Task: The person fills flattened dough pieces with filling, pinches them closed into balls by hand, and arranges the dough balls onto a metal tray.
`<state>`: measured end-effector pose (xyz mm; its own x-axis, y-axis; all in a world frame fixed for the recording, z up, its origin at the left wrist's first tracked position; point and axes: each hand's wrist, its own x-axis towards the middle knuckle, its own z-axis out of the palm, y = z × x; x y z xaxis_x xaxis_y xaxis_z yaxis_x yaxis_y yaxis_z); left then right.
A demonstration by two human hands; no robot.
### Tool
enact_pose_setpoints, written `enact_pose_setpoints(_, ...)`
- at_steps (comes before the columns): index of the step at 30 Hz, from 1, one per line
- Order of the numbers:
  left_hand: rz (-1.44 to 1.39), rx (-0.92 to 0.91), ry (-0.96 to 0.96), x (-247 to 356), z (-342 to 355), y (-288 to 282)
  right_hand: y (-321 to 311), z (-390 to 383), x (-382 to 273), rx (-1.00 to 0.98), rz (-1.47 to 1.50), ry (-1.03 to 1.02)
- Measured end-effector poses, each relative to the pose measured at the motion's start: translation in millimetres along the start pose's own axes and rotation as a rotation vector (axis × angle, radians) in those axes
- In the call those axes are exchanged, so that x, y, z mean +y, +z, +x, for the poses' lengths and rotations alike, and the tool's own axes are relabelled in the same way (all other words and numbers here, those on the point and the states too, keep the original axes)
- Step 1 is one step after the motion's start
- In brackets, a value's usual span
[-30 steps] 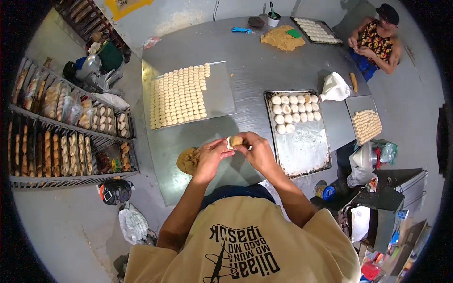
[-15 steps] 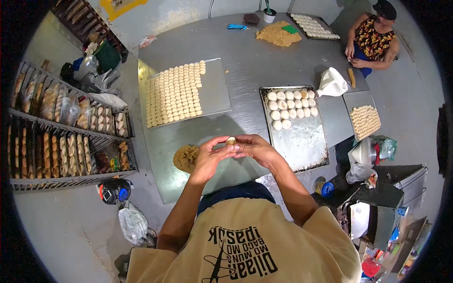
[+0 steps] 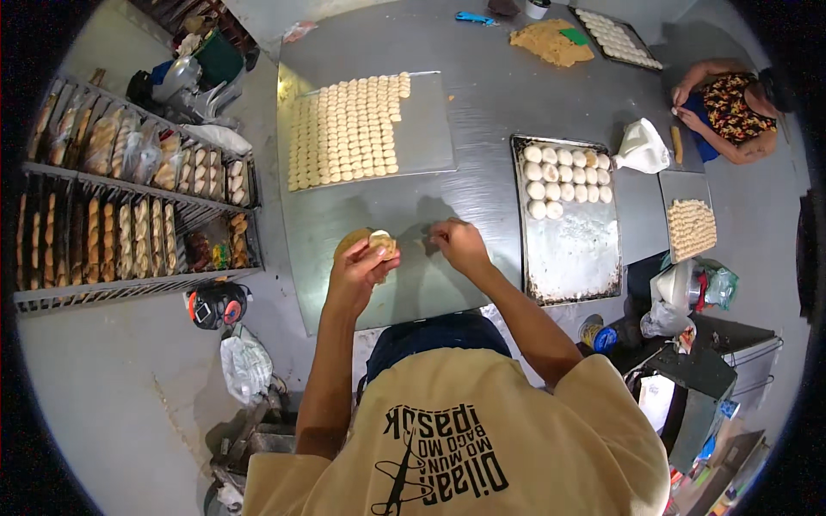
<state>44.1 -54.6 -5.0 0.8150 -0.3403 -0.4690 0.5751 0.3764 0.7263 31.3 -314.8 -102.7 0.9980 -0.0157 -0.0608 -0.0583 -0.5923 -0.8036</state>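
At the fingertip end of the left grip [image 3: 354,273] sits white-and-tan dough [image 3: 387,244].

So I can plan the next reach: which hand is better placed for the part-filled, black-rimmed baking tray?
Probably the right hand: it is nearer the baking tray, though whether it pinches anything is unclear. The left hand is farther off and holds a white-and-brown dough piece.

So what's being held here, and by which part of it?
The left hand holds a small white-and-tan dough piece by its edge. Whether the right hand holds anything can't be told.
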Motion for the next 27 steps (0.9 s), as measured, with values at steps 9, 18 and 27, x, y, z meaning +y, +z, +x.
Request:
enact_pose_setpoints(9,0.18,0.188,-0.057,-10.7,-14.4,-29.0,75.0,3.8,37.4,0.09,-0.396,-0.389)
enact_pose_setpoints(18,0.206,-0.284,-0.014,-12.0,4.8,4.1,-43.9,-10.9,-46.0,-0.523,1.206,0.39)
enact_pose_setpoints(27,0.465,-0.238,-0.053,-32.5,42.0,83.0,-90.3,-28.2,-27.8,-0.249,1.067,0.471)
